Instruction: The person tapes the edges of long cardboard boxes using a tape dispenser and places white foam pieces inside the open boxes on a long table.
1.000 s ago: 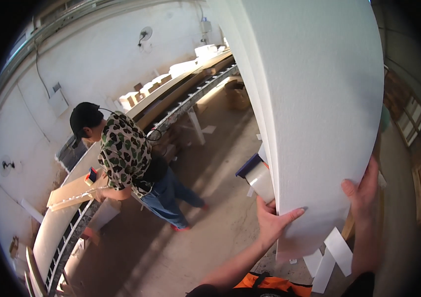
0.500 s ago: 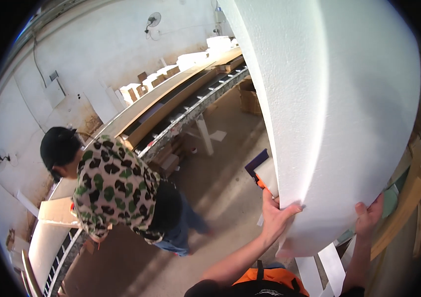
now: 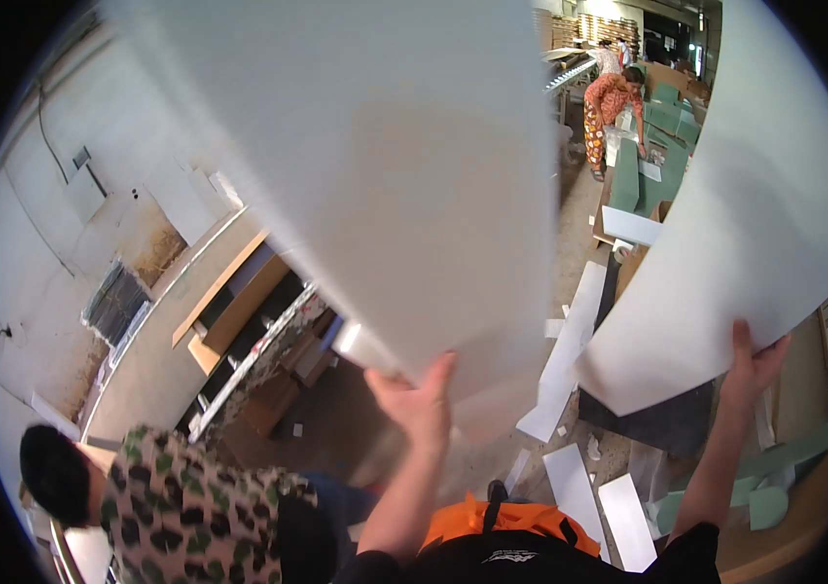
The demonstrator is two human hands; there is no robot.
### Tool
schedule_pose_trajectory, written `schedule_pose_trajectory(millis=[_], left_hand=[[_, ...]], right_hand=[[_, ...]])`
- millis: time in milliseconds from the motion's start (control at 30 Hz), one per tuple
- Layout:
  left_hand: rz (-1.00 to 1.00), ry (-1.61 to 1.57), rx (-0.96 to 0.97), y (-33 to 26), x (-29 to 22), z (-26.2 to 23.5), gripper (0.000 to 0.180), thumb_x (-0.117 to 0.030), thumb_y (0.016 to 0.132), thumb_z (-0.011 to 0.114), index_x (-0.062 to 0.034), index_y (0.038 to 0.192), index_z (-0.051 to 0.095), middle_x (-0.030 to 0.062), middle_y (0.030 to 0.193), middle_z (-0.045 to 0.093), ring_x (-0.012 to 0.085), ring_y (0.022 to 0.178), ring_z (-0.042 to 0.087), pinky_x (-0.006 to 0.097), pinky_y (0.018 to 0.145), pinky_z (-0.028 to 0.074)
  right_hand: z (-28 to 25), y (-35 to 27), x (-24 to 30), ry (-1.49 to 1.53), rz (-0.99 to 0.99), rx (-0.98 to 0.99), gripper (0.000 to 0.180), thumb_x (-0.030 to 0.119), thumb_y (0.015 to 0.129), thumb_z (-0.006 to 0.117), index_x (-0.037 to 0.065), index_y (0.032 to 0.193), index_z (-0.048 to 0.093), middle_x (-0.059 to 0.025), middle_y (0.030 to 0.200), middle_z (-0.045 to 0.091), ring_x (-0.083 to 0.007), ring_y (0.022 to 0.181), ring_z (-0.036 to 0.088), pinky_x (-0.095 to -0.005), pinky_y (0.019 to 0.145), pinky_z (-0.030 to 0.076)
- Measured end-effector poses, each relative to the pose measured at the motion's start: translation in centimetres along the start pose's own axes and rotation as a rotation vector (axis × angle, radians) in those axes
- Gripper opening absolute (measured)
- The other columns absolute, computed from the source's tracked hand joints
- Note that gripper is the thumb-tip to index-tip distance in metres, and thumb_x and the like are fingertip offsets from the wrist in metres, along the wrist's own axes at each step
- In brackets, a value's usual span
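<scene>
The left white sheet [image 3: 404, 214] and the right white sheet [image 3: 769, 209] rose well apart, a gap between them, where half a second earlier both hands shared one white body. A co-worker [image 3: 200, 501] now appeared lower. The left hand [image 3: 416, 404] and right hand [image 3: 751, 372] each pinched a sheet's lower part, thumbs in front, other fingers partly hidden.

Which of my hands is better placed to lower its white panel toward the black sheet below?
Probably your right hand: the lower corner of its curved white panel overlaps the black sheet in view. Your left hand holds another white panel farther left, nearer the co-worker's camouflage shirt.
</scene>
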State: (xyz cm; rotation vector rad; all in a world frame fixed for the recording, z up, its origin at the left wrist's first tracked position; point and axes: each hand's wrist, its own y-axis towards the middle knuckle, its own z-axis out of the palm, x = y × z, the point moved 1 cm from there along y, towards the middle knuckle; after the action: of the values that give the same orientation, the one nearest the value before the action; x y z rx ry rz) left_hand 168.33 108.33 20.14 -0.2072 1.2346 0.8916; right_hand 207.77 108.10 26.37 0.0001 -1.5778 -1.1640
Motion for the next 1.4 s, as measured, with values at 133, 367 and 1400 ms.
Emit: schedule_pose_trajectory(millis=[133, 367, 1400], left_hand=[[0.098, -0.026, -0.207, 7.4, 2.6, 2.4, 0.055, -0.013, 0.076, 0.082, -0.0030, 0.116, 0.046, 0.0054, 0.102, 0.056, 0.0151, 0.092, 0.056, 0.031, 0.086, 0.048], [0.286, -0.025, -0.279, 20.5, 10.7, 1.3, 0.051, -0.021, 0.085, 0.077, -0.0015, 0.121, 0.046, 0.0090, 0.112, 0.058, 0.0190, 0.100, 0.059, 0.036, 0.089, 0.050], [0.744, 0.598, -1.756, 31.0, 16.8, 12.1, 0.076, -0.030, 0.084, 0.076, 0.0016, 0.140, 0.035, 0.0199, 0.134, 0.048, 0.0343, 0.116, 0.054, 0.048, 0.096, 0.050]], right_hand=[[10.9, 6.7, -5.5, 0.016, -0.033, -0.112, 0.061, 0.011, 0.085, 0.075, -0.003, 0.133, 0.040, -0.0145, 0.128, 0.054, -0.0216, 0.114, 0.054, -0.0336, 0.101, 0.042], [35.5, 13.0, -10.6, 0.181, -0.313, 0.003, 0.061, 0.005, 0.083, 0.075, -0.004, 0.131, 0.039, -0.0138, 0.125, 0.054, -0.0198, 0.111, 0.055, -0.0325, 0.098, 0.043], [102.1, -3.5, -26.4, 0.622, -1.290, 1.027, 0.028, 0.010, 0.078, 0.063, 0.010, 0.106, 0.067, -0.0097, 0.100, 0.066, -0.0290, 0.085, 0.062, -0.0373, 0.070, 0.054]])
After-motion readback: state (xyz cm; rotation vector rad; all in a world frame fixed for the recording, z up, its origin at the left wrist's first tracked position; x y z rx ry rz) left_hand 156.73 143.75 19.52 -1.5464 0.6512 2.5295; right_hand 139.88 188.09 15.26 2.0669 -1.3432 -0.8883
